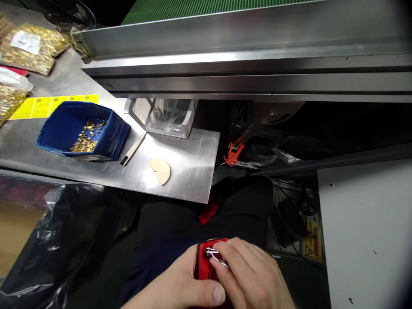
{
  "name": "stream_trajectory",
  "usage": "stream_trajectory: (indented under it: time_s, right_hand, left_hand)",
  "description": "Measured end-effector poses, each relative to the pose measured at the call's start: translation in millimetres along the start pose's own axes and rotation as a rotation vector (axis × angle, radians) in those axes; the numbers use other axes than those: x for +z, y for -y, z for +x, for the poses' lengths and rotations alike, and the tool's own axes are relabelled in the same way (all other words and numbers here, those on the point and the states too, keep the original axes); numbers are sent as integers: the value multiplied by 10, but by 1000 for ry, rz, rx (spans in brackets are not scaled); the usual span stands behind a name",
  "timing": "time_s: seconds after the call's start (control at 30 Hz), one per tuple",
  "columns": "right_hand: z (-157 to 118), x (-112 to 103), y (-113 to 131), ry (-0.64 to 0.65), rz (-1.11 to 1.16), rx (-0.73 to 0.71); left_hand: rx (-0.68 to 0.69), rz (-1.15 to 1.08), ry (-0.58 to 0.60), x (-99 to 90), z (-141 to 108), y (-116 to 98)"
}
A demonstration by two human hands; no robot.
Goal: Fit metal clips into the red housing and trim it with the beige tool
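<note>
Close to my lap, my left hand (182, 277) is wrapped round a red piece with a black edge (202, 270); its kind cannot be made out. Above it, the fingers of my right hand (252, 270) pinch a small shiny bent metal part (212, 252) at the top of the red piece. Both hands cover much of what they hold. On the metal bench (189, 186) ahead lie a pale half-round piece (160, 171) and a white-handled tool with a dark end (132, 150). A blue bin (58, 128) there holds many small brass-coloured parts (86, 139).
A metal rail (244, 43) edges a green ribbed belt (199, 10) ahead. Bags of brass-coloured parts (32, 47) and a yellow label strip (38, 107) lie left. A clear-walled tray (169, 118) sits under the rail, with an orange clamp (234, 153) beyond the bench edge.
</note>
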State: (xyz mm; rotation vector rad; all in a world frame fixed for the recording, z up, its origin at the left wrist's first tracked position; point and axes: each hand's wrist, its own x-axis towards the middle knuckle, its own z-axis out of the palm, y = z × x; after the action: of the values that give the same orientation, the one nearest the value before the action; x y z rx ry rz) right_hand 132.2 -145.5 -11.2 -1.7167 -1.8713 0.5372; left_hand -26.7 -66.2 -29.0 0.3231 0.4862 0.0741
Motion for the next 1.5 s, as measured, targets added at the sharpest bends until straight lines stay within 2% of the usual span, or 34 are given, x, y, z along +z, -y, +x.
stream_trajectory:
  time_s: [0.1,0.23,0.3,0.37,0.43,0.53,0.67,1.0,1.23,1.3,1.4,1.43,1.5]
  right_hand:
    - [37,-35,-37,57,81,31]
    - [47,-128,-62,186,286,158]
    - [19,-148,-72,178,328,213]
    - [-17,-134,-90,115,307,233]
    - [-43,-101,-112,62,246,200]
    - [-42,-58,-134,16,163,73]
    - [5,-45,-132,9,142,-63]
    - [-29,-43,-171,66,91,-187]
    - [-17,-151,-236,114,123,-178]
    - [-6,-191,-218,44,210,-95]
    - [-32,-228,-135,-107,312,224]
    - [-47,-230,-93,-121,335,342]
    - [-71,-220,6,-41,373,527]
  left_hand:
    - [-22,-40,6,-12,-2,6]
    - [-33,-80,45,-21,1,-1]
    - [-32,-103,49,-29,0,-1]
    - [-23,-115,45,-40,-5,5]
    - [-19,-119,50,-53,-15,17]
    - [-16,-117,52,-69,-30,30]
    - [-29,-113,49,-81,-36,28]
    - [-15,-86,68,-72,8,53]
    - [-50,-33,91,-146,14,99]
    - [-48,-45,87,-154,13,115]
    - [8,-47,60,-148,6,135]
    - [40,-46,39,-144,1,142]
    - [90,-44,-10,-141,-11,155]
